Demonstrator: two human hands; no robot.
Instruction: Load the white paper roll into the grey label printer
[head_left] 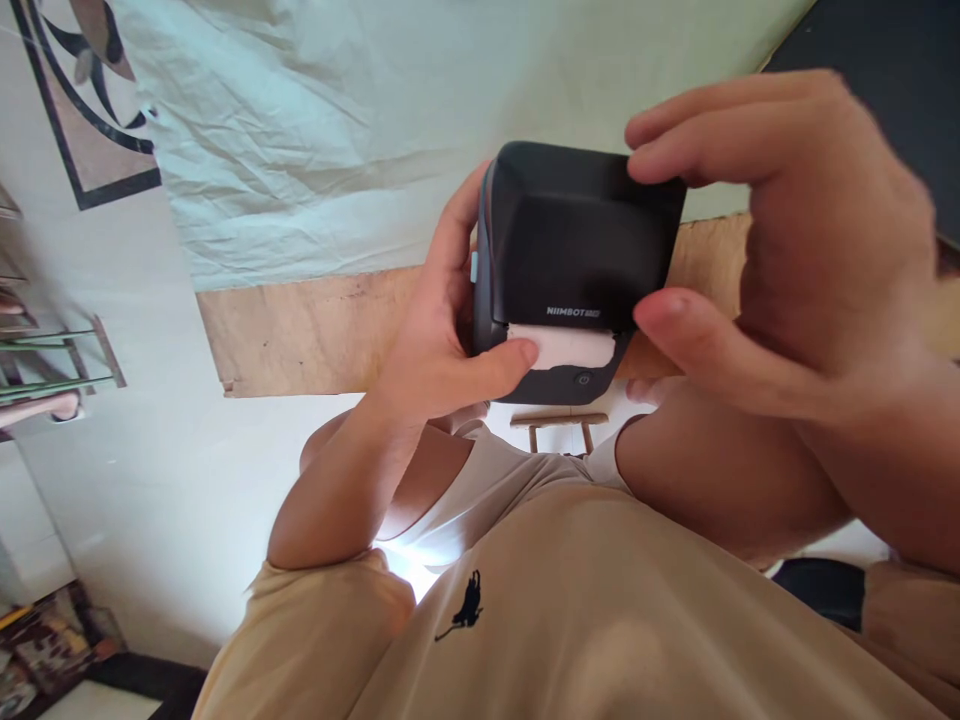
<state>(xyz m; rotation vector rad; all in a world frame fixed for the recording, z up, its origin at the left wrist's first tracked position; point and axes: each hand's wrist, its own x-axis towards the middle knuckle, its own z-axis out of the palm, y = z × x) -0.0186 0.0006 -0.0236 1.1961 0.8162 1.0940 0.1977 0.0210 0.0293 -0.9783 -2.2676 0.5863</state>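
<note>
A black label printer [577, 235] with "NIIMBOT" lettering is held up in front of my body, its lid down. A strip of white label paper [574, 348] shows at its front slot, above a power button [583, 379]. My left hand [442, 330] wraps round the printer's left side, its thumb lying on the paper. At the right side, my right hand [780, 230] has its fingertips on the lid's far corner and its thumb at the near edge. Its palm stands away from the printer.
Below the printer is a table with a wooden edge [300, 335] and a wrinkled pale green cloth [300, 150]. A dark flat object [885, 80] lies at the upper right. A small wooden stool [559, 420] shows beneath the table; a green-barred rack-like object [60, 365] stands at left.
</note>
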